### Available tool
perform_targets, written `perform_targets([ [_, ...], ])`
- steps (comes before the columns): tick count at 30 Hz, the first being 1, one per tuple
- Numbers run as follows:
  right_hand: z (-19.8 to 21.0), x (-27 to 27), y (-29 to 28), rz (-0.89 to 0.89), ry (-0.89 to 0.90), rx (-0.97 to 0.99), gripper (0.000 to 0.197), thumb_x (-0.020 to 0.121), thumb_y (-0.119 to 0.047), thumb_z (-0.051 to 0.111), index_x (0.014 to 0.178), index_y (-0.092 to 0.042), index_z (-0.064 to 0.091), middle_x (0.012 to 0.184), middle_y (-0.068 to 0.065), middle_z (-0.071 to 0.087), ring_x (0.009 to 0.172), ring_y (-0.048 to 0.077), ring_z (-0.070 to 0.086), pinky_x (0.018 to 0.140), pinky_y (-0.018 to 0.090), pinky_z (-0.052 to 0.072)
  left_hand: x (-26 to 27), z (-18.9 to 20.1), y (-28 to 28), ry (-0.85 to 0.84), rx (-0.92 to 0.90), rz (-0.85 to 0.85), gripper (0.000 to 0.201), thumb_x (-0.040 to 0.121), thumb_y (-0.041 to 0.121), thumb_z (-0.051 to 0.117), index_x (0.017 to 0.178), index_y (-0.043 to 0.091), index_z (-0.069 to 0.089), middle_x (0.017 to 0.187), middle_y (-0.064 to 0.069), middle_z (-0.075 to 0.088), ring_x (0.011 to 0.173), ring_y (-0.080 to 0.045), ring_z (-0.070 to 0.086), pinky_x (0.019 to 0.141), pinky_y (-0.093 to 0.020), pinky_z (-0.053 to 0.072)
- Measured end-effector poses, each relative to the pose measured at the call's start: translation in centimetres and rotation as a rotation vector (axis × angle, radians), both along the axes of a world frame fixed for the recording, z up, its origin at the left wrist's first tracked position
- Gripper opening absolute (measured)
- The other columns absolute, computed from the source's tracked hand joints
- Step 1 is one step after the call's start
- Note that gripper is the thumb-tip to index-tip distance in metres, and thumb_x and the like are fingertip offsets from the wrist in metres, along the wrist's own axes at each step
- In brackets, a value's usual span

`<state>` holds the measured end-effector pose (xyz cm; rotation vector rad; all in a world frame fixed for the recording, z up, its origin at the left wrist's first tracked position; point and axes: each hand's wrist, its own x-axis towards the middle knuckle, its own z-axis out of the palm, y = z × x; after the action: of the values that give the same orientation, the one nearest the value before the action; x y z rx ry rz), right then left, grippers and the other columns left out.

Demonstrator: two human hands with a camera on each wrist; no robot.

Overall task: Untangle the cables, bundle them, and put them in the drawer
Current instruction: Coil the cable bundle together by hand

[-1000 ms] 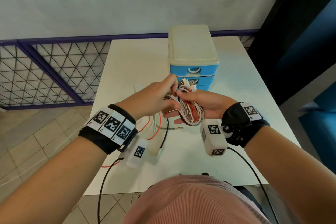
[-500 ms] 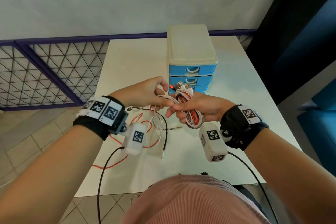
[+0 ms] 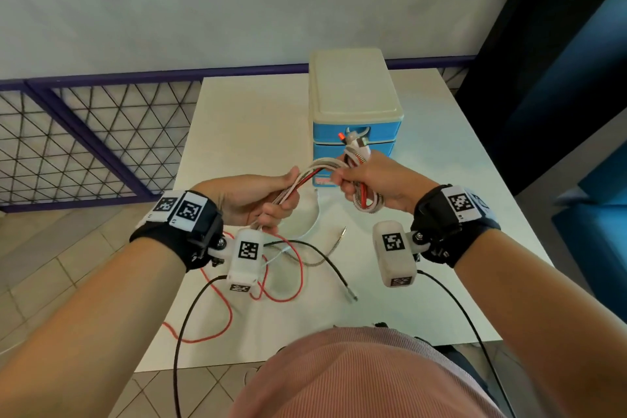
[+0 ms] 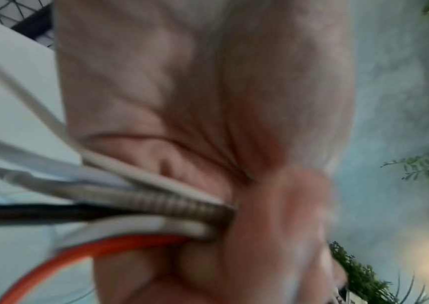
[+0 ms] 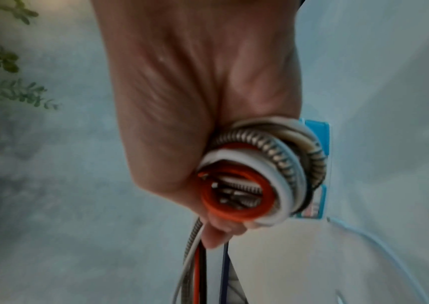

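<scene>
Both hands (image 3: 251,200) (image 3: 373,180) grip cables (image 3: 315,173) strung between their curled fingers (image 3: 281,214)

Two hands, left hand (image 3: 258,200) and right hand (image 3: 369,180). One coiled cable bundle (image 3: 364,197), one blue drawer unit (image 3: 353,105) showing two drawer fronts, one white table (image 3: 244,119). Loose cable count unclear.

The drawer unit (image 3: 354,112) stood on the table (image 3: 244,119), behind both hands; loose cables (image 3: 288,268) lay before it.
</scene>
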<state>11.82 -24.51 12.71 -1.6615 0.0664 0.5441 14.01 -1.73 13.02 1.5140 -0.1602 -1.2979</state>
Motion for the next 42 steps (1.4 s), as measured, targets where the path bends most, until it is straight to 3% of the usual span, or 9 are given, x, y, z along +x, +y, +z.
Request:
perform_targets([
  [5,-0.5,0.4,-1.1,-0.069,0.037,0.025,0.014,0.096,-0.01,0.055,0.101,0.0,0.063,0.088,0.02,0.054,0.062,0.015,0.051,0.063,0.031,0.044,-0.1,-0.3,0.1,-0.111,-0.04,0.048,0.044,0.094,0.052,0.029,0.068,0.018,0.04,0.053,0.006,0.024,0.042,-0.008,0.02,0.051,-0.019,0.034],
  [12,-1.2,-0.2,0.4,-0.158,0.033,0.089,0.037,0.097,-0.045,0.049,0.105,-0.009,0.057,0.066,-0.003,0.05,0.057,0.01,0.05,0.059,0.024,0.045,-1.8,-0.2,-2.8,-0.476,0.063,0.172,0.036,0.102,0.038,0.027,0.076,0.015,0.038,0.059,0.005,0.029,0.05,-0.009,0.024,0.046,-0.015,0.025],
  [18,-1.3,-0.6,1.2,-0.168,0.132,0.251,0.058,0.093,-0.063,0.04,0.097,-0.008,0.06,0.072,0.004,0.059,0.065,0.016,0.057,0.06,0.024,0.05,-4.2,0.7,-6.2,-0.689,0.181,0.061,0.028,0.103,0.031,0.026,0.081,0.02,0.042,0.07,0.004,0.044,0.061,-0.009,0.042,0.06,-0.027,0.038],
  [22,-1.0,-0.8,1.7,-0.219,0.261,0.436,0.071,0.067,-0.08,0.054,0.089,-0.013,0.064,0.081,0.006,0.054,0.079,0.022,0.052,0.068,0.03,0.045,-5.4,1.5,-8.0,-0.984,0.466,-0.032,0.03,0.102,0.034,0.027,0.1,0.011,0.045,0.083,-0.005,0.055,0.074,-0.02,0.054,0.071,-0.037,0.045],
  [25,-1.1,-0.9,1.8,-0.217,0.235,0.447,0.064,0.063,-0.071,0.066,0.092,-0.014,0.064,0.081,0.001,0.058,0.085,0.02,0.05,0.074,0.032,0.043,-5.5,1.6,-8.8,-1.099,0.642,-0.107,0.024,0.101,0.026,0.03,0.105,0.008,0.046,0.084,-0.006,0.052,0.062,-0.017,0.045,0.064,-0.036,0.039],
  [28,-0.9,-1.2,2.0,-0.172,0.2,0.4,0.038,0.073,-0.047,0.074,0.089,-0.014,0.063,0.081,0.002,0.06,0.075,0.016,0.057,0.071,0.031,0.046,-5.6,1.9,-9.3,-1.193,0.778,-0.203,0.028,0.097,0.017,0.038,0.117,0.002,0.049,0.105,-0.013,0.059,0.083,-0.028,0.057,0.068,-0.036,0.038],
  [32,-0.8,-1.2,2.4,-0.214,0.161,0.313,0.012,0.087,-0.024,0.069,0.087,-0.013,0.064,0.086,0.011,0.062,0.081,0.024,0.062,0.077,0.038,0.05,-5.9,2.3,-9.8,-1.304,0.859,-0.286,0.028,0.096,0.017,0.039,0.113,0.002,0.055,0.106,-0.013,0.062,0.099,-0.032,0.06,0.069,-0.035,0.038],
  [36,-0.6,-0.7,2.4,-0.296,0.069,0.26,0.023,0.094,-0.028,0.061,0.076,-0.014,0.058,0.069,0.001,0.059,0.061,0.014,0.057,0.059,0.026,0.048,-4.9,2.2,-9.4,-1.269,0.798,-0.304,0.028,0.098,0.021,0.036,0.111,0.004,0.054,0.094,-0.005,0.057,0.083,-0.028,0.057,0.065,-0.036,0.037],
  [42,0.1,0.7,1.3,-0.428,0.045,0.361,0.018,0.096,-0.026,0.059,0.085,-0.012,0.055,0.068,0.002,0.056,0.063,0.016,0.061,0.067,0.034,0.055,-5.0,2.9,-8.0,-0.758,0.382,-0.135,0.042,0.1,0.04,0.033,0.072,0.013,0.05,0.06,0.001,0.052,0.05,-0.011,0.049,0.053,-0.023,0.042],
])
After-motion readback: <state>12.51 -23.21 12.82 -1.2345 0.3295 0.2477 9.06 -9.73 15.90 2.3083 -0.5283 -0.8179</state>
